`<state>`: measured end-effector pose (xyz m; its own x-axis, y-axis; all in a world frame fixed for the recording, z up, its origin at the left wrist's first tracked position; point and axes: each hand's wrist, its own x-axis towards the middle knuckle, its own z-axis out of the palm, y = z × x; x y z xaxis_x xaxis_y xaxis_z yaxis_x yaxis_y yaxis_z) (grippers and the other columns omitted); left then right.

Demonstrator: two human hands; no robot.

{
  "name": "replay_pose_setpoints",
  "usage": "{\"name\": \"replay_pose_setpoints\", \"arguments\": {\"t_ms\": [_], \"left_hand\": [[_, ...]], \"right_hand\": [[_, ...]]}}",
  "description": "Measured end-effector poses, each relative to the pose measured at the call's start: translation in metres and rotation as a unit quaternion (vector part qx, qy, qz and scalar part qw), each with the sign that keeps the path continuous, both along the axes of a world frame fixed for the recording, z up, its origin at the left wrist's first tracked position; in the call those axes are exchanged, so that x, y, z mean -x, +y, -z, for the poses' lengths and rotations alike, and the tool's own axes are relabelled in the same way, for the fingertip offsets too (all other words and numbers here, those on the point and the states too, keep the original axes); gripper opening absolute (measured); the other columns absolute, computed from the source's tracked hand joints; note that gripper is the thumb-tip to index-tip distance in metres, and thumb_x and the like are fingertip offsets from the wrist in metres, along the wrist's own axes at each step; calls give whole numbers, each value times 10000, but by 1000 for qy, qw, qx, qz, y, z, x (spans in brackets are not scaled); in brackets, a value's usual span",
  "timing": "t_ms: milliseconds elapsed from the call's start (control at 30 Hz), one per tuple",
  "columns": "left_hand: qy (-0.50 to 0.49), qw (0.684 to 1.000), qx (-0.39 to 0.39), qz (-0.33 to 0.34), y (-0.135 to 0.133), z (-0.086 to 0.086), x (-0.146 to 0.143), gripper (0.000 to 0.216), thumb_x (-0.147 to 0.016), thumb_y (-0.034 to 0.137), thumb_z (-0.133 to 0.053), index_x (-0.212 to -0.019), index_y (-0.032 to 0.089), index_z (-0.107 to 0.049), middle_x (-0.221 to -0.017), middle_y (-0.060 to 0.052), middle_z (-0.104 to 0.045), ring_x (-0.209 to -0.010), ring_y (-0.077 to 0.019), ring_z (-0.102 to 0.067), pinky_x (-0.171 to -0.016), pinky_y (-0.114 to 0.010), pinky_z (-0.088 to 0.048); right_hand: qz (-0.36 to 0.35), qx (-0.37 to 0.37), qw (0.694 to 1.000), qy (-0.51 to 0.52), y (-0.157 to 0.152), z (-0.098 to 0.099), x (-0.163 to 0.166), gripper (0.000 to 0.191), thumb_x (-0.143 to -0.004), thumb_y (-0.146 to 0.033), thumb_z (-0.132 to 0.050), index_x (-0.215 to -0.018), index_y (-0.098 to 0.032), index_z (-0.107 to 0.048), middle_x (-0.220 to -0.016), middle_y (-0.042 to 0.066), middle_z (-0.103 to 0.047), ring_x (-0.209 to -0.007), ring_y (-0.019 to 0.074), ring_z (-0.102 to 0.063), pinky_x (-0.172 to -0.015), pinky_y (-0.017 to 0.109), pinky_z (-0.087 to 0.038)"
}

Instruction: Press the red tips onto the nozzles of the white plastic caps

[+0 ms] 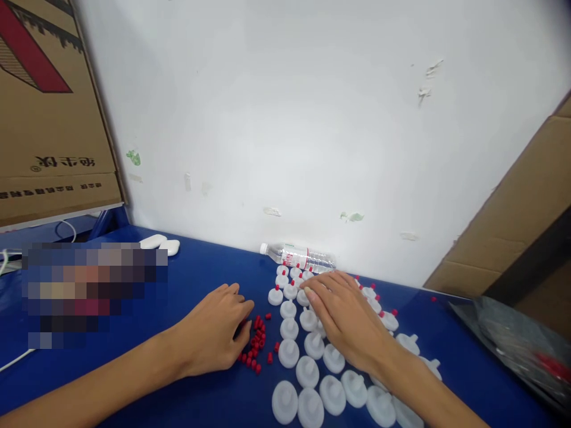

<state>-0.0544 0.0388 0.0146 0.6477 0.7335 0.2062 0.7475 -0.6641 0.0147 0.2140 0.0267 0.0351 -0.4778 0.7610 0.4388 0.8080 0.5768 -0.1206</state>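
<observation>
Several white round plastic parts [289,352] with short stems stand in rows on the blue table [205,279]. The far ones carry small red caps [276,288]. A heap of loose red caps [257,345] lies to the left of the rows. My left hand [216,330] rests at that heap with its fingers curled down onto the caps; what they pinch is hidden. My right hand [345,318] lies flat over the middle rows, fingers stretched toward the capped parts at the back.
A clear water bottle [298,257] lies on its side against the white wall. Two white oval objects [159,243] sit at the back left. Cardboard boxes stand at the left [49,113] and right [517,220]. A dark plastic bag [517,345] lies at the right edge.
</observation>
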Motion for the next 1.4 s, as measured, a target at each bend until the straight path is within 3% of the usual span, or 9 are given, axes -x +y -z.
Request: {"name": "replay_pose_setpoints", "arguments": {"t_ms": [133,333,500,600,767,933,1067,1200,1400], "left_hand": [[-2,1000,0,4,0,1,-1,206,-934,178,-479,-749,200,-565,-745,-84,-663,-756,-282,-577,-771,-451,-441],[-32,999,-14,-3,2,-4,1,297,-997,142,-365,-743,208,-505,-725,-59,-619,-724,-249,-530,-716,-403,-400],[-99,994,-39,3,1,-11,0,291,-1020,167,-312,-774,215,-460,-725,-33,-555,-705,-224,-491,-677,-365,-371],[-158,986,-25,38,-4,-13,-1,254,-1037,193,-321,-843,214,-482,-734,-15,-558,-682,-208,-492,-659,-344,-369],[-172,978,29,116,-14,-12,-2,117,-1050,295,-425,-1055,232,-523,-873,-8,-616,-766,-204,-570,-704,-321,-411],[-157,968,23,193,-19,-11,-3,197,-1041,178,-358,-905,232,-489,-798,3,-597,-699,-192,-533,-613,-315,-351],[-214,951,115,189,-20,-17,0,302,-1083,206,-303,-812,229,-435,-734,47,-526,-663,-149,-503,-673,-284,-389],[-263,948,128,123,-14,-21,2,394,-1108,276,-282,-719,224,-309,-625,66,-377,-548,-130,-367,-580,-282,-338],[-131,991,3,38,-2,-12,0,264,-1024,224,-372,-778,214,-467,-718,-5,-539,-702,-199,-486,-591,-316,-325]], "right_hand": [[16,9,1000,-12,4,5,-3,360,-1098,-291,-326,-1132,-235,-680,-1134,63,-731,-1122,263,-636,-1081,607,-394],[8,50,998,-43,5,15,-9,388,-1107,-370,-332,-1299,-261,-651,-1296,39,-717,-1360,349,-533,-1144,709,-296],[-11,30,999,9,0,1,-8,335,-1104,-370,-374,-1362,-257,-555,-1368,52,-662,-1332,273,-557,-1166,599,-349],[-37,14,998,48,-11,-5,4,200,-1069,-313,-479,-1246,-254,-554,-1238,59,-674,-1123,243,-648,-958,463,-530],[-150,-20,988,8,-32,-1,29,147,-1016,-122,-489,-1121,-223,-507,-1073,35,-694,-908,204,-686,-789,364,-546],[-216,-61,974,35,-40,-3,36,149,-1003,-70,-466,-1056,-207,-483,-980,27,-707,-920,173,-687,-788,313,-514],[-237,-87,968,-15,-36,-7,30,239,-988,-5,-389,-1006,-208,-516,-994,34,-717,-1081,193,-674,-862,314,-512],[-186,-68,980,-13,-22,-3,16,252,-1003,-29,-422,-1045,-223,-576,-1149,33,-725,-1146,201,-654,-948,368,-507],[-39,3,999,30,1,8,-7,335,-1088,-272,-409,-1380,-243,-570,-1349,69,-681,-1268,249,-611,-1084,503,-465]]}}
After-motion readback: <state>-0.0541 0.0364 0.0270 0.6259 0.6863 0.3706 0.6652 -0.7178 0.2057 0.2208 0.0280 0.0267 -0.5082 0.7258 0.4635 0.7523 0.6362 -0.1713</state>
